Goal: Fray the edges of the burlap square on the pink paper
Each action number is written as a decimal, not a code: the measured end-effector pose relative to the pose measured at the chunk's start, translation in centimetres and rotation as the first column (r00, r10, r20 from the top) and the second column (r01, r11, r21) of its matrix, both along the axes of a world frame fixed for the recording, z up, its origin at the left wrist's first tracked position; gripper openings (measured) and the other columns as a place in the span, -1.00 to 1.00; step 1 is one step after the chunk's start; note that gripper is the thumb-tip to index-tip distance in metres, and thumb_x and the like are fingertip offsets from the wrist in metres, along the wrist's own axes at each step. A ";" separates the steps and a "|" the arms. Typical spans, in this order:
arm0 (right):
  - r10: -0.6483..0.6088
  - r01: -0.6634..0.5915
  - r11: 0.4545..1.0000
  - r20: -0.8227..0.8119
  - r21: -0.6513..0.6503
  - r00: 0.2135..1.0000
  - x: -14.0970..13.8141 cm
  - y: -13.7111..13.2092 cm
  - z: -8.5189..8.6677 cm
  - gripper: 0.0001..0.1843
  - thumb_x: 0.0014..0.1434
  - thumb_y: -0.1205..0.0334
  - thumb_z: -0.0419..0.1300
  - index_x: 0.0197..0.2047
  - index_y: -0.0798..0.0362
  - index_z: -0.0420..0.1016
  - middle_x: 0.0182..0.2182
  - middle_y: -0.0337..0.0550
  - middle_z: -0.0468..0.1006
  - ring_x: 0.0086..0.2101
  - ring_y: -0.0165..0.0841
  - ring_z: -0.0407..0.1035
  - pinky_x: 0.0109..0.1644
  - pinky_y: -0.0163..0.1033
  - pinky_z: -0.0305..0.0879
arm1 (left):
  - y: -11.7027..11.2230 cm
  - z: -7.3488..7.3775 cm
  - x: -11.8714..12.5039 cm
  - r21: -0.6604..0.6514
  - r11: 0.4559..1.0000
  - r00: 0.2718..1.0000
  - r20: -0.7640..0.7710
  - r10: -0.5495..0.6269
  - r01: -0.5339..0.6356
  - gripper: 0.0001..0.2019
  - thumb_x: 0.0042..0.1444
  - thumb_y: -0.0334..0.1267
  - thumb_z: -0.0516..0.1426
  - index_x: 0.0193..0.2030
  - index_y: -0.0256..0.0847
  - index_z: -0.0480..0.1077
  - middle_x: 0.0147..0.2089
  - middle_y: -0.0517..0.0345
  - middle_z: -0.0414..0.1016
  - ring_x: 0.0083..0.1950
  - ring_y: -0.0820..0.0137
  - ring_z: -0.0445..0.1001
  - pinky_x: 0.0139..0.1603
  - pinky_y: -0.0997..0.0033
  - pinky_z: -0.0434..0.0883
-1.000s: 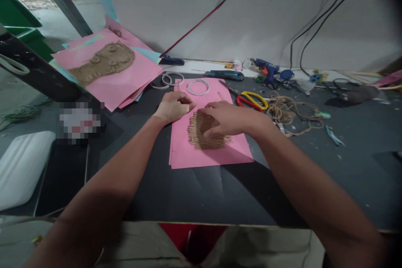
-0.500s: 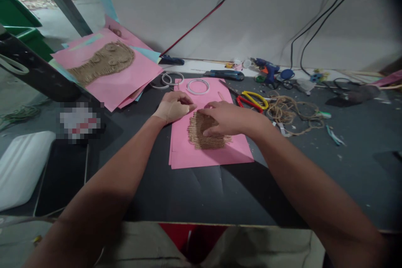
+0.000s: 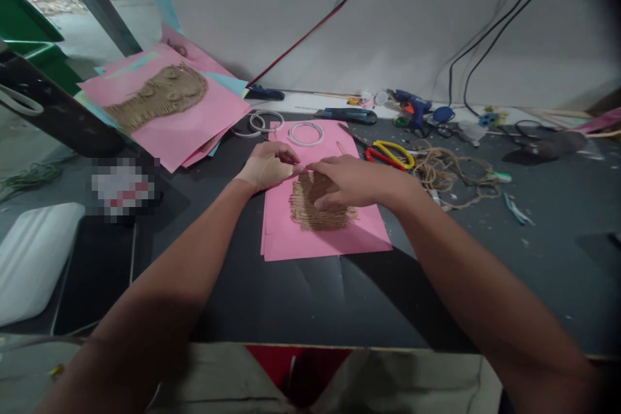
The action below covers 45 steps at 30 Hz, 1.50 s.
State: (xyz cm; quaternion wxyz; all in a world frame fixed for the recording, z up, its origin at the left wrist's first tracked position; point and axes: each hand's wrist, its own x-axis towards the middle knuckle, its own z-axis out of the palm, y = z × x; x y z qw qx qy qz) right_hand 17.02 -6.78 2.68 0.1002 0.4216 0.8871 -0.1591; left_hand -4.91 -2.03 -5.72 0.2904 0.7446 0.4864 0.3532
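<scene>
My left hand (image 3: 268, 166) rests on the left edge of a pink paper sheet (image 3: 334, 242), a beige wrap around its wrist. Its curled fingertips almost meet those of my right hand (image 3: 359, 182) above a brown jute fringe patch (image 3: 315, 210). Any thin strand between the left fingers is too small to tell. My right hand lies across the patch and hides its upper part. A white ring (image 3: 305, 134) lies on the sheet beyond both hands.
Further pink sheets with a larger jute shape (image 3: 169, 94) lie at the back left, beside more white rings (image 3: 259, 121). To the right on the black tabletop (image 3: 310, 304) are yellow-handled scissors (image 3: 394, 154), a jute twine tangle (image 3: 451, 174), a box cutter (image 3: 352, 116) and a blue glue gun (image 3: 414, 103).
My right hand has shifted slightly up the jute patch. My fingertips now sit closer together above it.
</scene>
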 end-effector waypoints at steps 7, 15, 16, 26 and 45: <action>0.016 -0.016 1.000 0.015 0.019 1.000 -0.2 0.0 -0.3 -0.29 0.24 -0.02 0.31 0.39 0.06 0.44 0.22 0.19 0.53 0.13 0.11 0.44 0.10 0.03 0.35 | 0.0 0.1 0.0 -0.012 1.000 1.000 -0.001 -0.002 0.002 -0.82 -0.10 -0.24 0.40 -0.33 -0.24 0.64 -0.31 0.04 0.67 -0.29 0.34 0.57 -0.21 0.32 0.47; -0.083 0.077 0.994 -0.075 -0.078 0.994 1.8 1.3 -0.1 0.07 0.15 -0.15 0.35 0.58 0.10 0.09 0.34 0.19 0.45 0.16 0.09 0.46 0.13 -0.01 0.40 | 0.1 0.0 -0.1 0.016 1.000 0.999 -0.045 0.002 -0.001 -0.79 -0.06 -0.15 0.41 -0.32 -0.22 0.64 -0.31 0.04 0.68 -0.30 0.34 0.57 -0.21 0.30 0.48; -0.100 0.093 0.992 -0.081 -0.084 0.992 2.1 1.5 0.0 0.11 0.13 -0.13 0.37 0.59 0.10 0.06 0.35 0.18 0.44 0.17 0.09 0.46 0.13 -0.03 0.41 | 0.1 0.0 -0.1 0.015 1.000 0.999 -0.051 0.001 0.000 -0.79 -0.06 -0.14 0.41 -0.32 -0.21 0.64 -0.31 0.04 0.68 -0.30 0.34 0.57 -0.20 0.30 0.48; -0.081 0.076 0.996 -0.141 -0.039 0.987 2.6 2.3 0.0 -0.07 0.12 0.01 0.38 0.50 0.08 0.28 0.30 0.09 0.52 0.10 0.02 0.53 0.09 -0.05 0.45 | 0.0 0.1 0.0 -0.010 1.000 0.999 -0.054 0.002 -0.003 -0.80 -0.07 -0.17 0.39 -0.32 -0.22 0.64 -0.31 0.05 0.67 -0.29 0.34 0.56 -0.20 0.29 0.47; -0.342 0.414 0.900 -0.370 0.136 0.864 2.0 3.8 -3.0 -0.75 0.24 0.07 0.38 -0.19 0.10 0.67 -0.23 0.06 0.73 -0.24 -0.13 0.59 -0.09 -0.05 0.46 | -0.2 0.4 0.0 -0.043 0.999 0.999 -0.051 0.005 -0.007 -0.84 -0.10 -0.20 0.36 -0.34 -0.16 0.63 -0.30 0.07 0.67 -0.29 0.35 0.55 -0.16 0.28 0.50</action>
